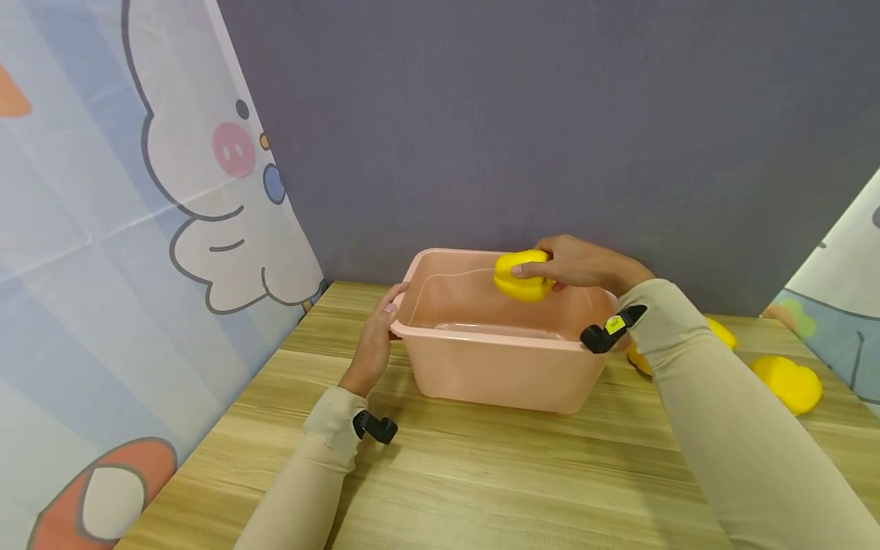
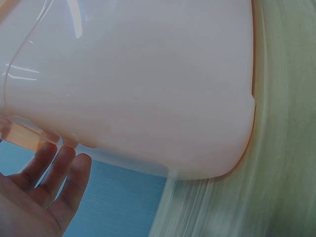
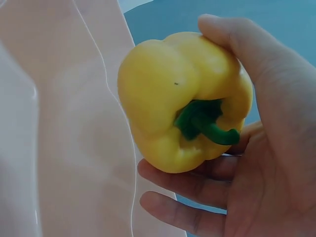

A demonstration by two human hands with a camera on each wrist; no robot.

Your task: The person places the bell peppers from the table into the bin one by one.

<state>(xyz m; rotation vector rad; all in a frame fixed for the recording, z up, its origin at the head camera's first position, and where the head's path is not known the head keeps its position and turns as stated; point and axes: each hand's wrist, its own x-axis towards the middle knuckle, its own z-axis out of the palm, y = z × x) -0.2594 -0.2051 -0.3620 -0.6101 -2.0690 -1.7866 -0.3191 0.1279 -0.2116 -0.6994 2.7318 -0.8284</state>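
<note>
A pink plastic tub (image 1: 502, 370) stands on the wooden table. My left hand (image 1: 374, 336) holds its left rim, and in the left wrist view several fingertips (image 2: 79, 165) meet the underside of that rim. My right hand (image 1: 577, 263) grips a yellow bell pepper (image 1: 520, 275) above the tub's opening, near the back rim. In the right wrist view the pepper's green stem (image 3: 210, 126) faces the palm, with the thumb on one side and fingers beneath. The visible part of the tub's floor is bare.
More yellow peppers lie right of the tub: one (image 1: 787, 384) in plain sight, others (image 1: 722, 333) partly hidden by the right forearm. A grey wall (image 1: 550, 114) rises behind the table (image 1: 481, 473). Cartoon-printed sheets (image 1: 82, 267) hang at both sides.
</note>
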